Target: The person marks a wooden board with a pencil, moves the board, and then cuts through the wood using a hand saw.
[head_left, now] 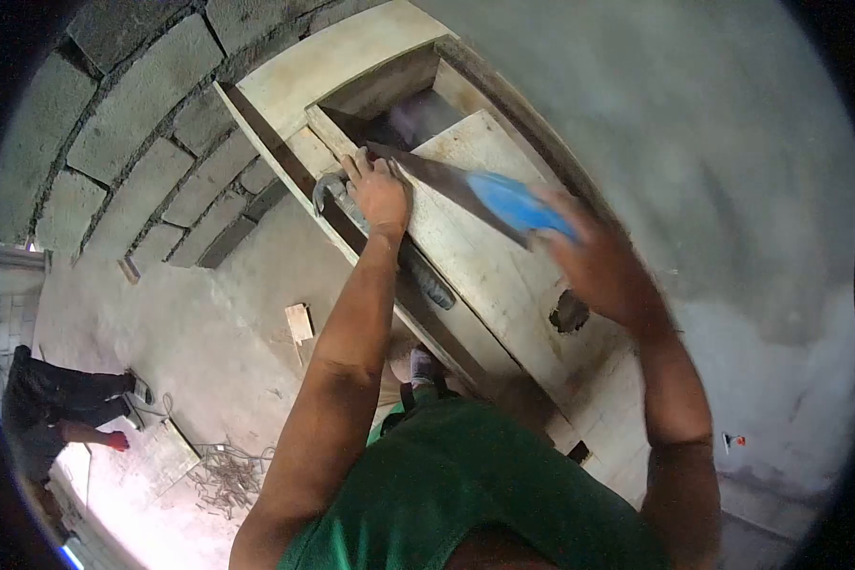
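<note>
My right hand [589, 252] is closed around the blue handle [518, 201] of a handsaw. The hand and handle look blurred. The saw's dark blade [437, 179] slants up and left across a pale wooden panel [484, 247], its tip close to my left fingers. My left hand [378, 193] lies on the panel's near edge at the corner of a rectangular opening [389, 119], fingers spread and stretched forward. Beneath and beside that hand rests a claw hammer [331, 197]; its dark grip [431, 283] shows farther down along the trough.
A ragged round hole [569, 311] pierces the panel to the right. A plastered wall [712, 171] borders the wooden frame; block masonry [152, 171] stands left. Below, a person [57, 408] bends near a board [166, 461] and a heap of scraps [228, 480]. A wood offcut [299, 323] lies on the floor.
</note>
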Motion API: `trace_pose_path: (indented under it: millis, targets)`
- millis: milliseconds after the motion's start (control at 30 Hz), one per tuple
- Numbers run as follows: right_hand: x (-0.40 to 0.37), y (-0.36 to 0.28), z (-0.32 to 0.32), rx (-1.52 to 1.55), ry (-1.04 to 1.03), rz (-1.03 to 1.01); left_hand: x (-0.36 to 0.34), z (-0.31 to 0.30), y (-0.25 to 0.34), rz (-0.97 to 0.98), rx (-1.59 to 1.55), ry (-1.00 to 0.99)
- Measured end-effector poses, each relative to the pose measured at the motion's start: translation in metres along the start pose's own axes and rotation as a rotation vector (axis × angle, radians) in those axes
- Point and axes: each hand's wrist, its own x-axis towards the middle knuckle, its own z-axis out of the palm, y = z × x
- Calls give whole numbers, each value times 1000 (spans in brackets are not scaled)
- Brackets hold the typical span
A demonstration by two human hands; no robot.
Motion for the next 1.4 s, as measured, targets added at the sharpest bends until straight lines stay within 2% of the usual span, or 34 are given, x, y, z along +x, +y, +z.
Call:
trace_pose_path:
  millis: [33,100,200,267,333,467,533,667,733,800,900,933,967,1033,1067,1133,1200,1300,1400]
  targets:
    - [-18,4,-26,-54,38,-145,-7,1,-3,-16,2,-7]
    - [-43,-29,-80,-21,-32,209,-10,7,-6,-14,-2,13]
    - [-25,-14,-60,-48,-82,199,-2,1,-3,-7,4,23]
    - [18,-26,-8,-31,-271,357,-8,3,-4,20,30,30]
    - [21,8,18,78,-29,83,-4,6,-6,43,52,36]
    - [2,25,21,47,18,129,-8,1,-2,55,152,-2]
    - [0,13,27,-11,-48,181,-4,12,-2,8,149,-7]
    - [-3,-1,12,111,-76,176,-17,6,5,-57,186,-73]
    - [-20,5,-5,107,37,-19,-13,8,6,-24,148,22]
    - [-43,-8,-58,105,-62,180,-11,11,0,-37,130,10]
    - [-47,-20,-77,-8,-57,190,-11,12,6,-9,88,37]
    - [-32,-6,-57,70,-44,75,-10,12,5,8,77,44]
    - [-14,12,-15,62,-43,58,-12,10,2,24,71,51]
    - [25,6,36,11,-81,155,-15,11,0,22,87,43]
    - [38,-4,44,-36,-127,267,-15,8,2,4,96,44]
    - [30,-1,41,-23,-94,172,-12,4,4,-24,84,1]
    - [14,4,10,-29,-73,63,-4,2,12,-24,77,14]
    - [-24,-23,-76,49,-100,243,-15,11,1,-44,84,8]
    - [-17,-9,-63,19,-107,137,-4,13,2,-43,71,13]
